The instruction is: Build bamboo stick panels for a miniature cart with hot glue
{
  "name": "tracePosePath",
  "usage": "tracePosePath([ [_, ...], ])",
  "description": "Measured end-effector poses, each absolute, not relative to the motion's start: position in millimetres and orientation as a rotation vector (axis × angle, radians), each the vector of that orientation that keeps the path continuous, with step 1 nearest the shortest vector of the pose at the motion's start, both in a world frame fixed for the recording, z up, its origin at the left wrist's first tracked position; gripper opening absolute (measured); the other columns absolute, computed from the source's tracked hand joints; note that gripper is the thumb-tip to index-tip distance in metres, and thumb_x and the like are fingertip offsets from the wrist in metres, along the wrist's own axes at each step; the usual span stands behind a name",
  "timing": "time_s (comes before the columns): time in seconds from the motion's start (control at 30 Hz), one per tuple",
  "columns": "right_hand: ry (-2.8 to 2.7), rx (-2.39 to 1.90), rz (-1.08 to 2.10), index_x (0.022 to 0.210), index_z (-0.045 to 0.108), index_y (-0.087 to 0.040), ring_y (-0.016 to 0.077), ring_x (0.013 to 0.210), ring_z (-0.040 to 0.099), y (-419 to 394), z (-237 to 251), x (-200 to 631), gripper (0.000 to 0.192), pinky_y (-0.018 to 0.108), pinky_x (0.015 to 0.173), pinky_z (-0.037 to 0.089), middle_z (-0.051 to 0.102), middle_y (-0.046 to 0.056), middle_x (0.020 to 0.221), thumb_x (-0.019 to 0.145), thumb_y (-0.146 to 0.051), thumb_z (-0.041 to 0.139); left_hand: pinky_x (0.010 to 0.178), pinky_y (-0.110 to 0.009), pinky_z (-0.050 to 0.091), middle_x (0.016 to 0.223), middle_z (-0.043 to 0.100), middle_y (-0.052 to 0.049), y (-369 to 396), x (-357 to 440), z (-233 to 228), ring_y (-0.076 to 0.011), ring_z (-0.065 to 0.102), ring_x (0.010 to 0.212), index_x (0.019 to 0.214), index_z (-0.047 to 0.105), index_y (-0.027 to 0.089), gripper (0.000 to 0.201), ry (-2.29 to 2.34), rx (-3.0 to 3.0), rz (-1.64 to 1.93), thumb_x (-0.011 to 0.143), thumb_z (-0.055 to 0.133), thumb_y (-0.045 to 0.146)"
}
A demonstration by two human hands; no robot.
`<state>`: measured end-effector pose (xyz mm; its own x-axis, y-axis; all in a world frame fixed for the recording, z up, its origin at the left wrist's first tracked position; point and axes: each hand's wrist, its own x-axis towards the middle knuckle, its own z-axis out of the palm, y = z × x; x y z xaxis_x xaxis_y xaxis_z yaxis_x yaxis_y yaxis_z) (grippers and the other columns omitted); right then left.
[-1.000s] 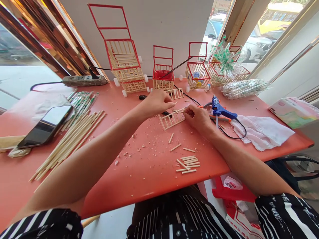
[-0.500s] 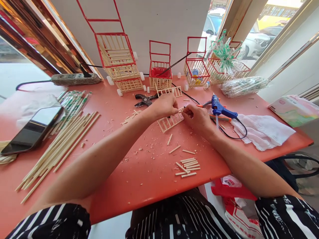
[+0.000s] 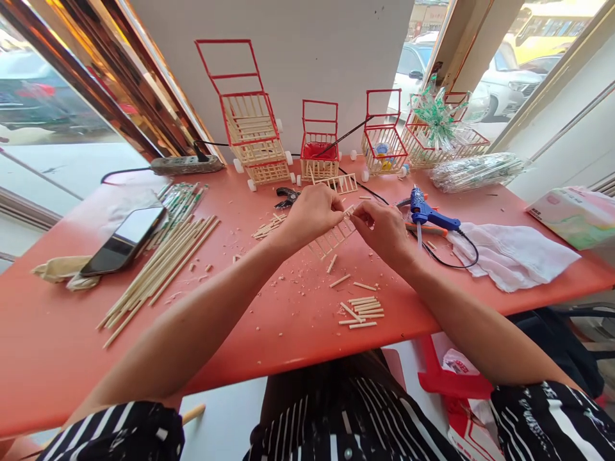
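A small ladder-like panel of pale wooden sticks (image 3: 331,238) is tilted up off the red table (image 3: 269,320) in the middle of the view. My left hand (image 3: 312,211) grips its upper left part from above. My right hand (image 3: 382,227) pinches its right end with thumb and fingertips. Both hands nearly meet over the panel. Just below them lie loose short sticks (image 3: 362,312) in a small pile and single ones (image 3: 339,280). Wood chips are scattered around.
A blue glue gun (image 3: 427,214) with cord lies right of my hands, beside a white cloth (image 3: 509,253). Black cutters (image 3: 287,196), long sticks (image 3: 163,269) and a phone (image 3: 122,240) are on the left. Several stick-and-red-wire carts (image 3: 252,137) line the back wall.
Both hands have lifted the stick panel's right end off the table and tilted it. The camera shifted, and the cutters came into view behind my left hand.
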<state>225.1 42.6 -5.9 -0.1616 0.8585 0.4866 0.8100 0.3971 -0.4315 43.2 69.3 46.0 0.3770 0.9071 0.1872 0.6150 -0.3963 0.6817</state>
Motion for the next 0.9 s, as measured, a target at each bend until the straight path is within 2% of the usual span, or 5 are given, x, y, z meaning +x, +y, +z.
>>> tracePosePath([
  [0.27,-2.015,-1.328,0.055,0.077,0.059,-0.022,0.0204,0.077,0.06,31.5,-4.5,211.0,0.018,0.034,0.077,0.034,0.073,0.004,0.082,0.095,-0.02,0.064,0.07,-0.033,0.04,0.069,0.071,-0.004,41.9,33.6,44.0,-0.0208,0.064,0.072,0.072,0.076,0.019,0.013,1.5,2.261,0.777,0.077,0.065,0.016],
  [0.47,-2.052,-1.328,0.083,0.08,0.062,-0.022,0.021,0.08,0.062,29.6,-5.5,207.5,0.015,0.035,0.08,0.033,0.075,0.003,0.086,0.095,-0.02,0.064,0.072,-0.033,0.041,0.072,0.071,-0.004,34.2,27.5,36.9,-0.0207,0.064,0.075,0.071,0.073,0.019,0.013,1.5,2.164,0.834,0.081,0.068,0.022],
  [0.67,-2.048,-1.328,0.103,0.08,0.064,-0.022,0.0213,0.079,0.062,29.8,-8.6,206.7,0.015,0.035,0.081,0.035,0.076,0.003,0.083,0.095,-0.022,0.067,0.074,-0.032,0.043,0.071,0.069,-0.002,33.7,23.6,28.5,-0.0193,0.061,0.073,0.073,0.072,0.019,0.011,1.481,2.137,0.879,0.081,0.066,0.02],
  [0.9,-1.897,-1.26,0.272,0.082,0.065,-0.021,0.0179,0.073,0.059,31.9,-2.3,209.4,0.015,0.032,0.074,0.042,0.072,0.003,0.081,0.092,-0.032,0.07,0.071,-0.032,0.042,0.068,0.069,-0.003,33.1,9.6,33.3,-0.0192,0.06,0.071,0.07,0.072,0.019,0.011,1.489,2.062,0.855,0.079,0.068,0.024],
])
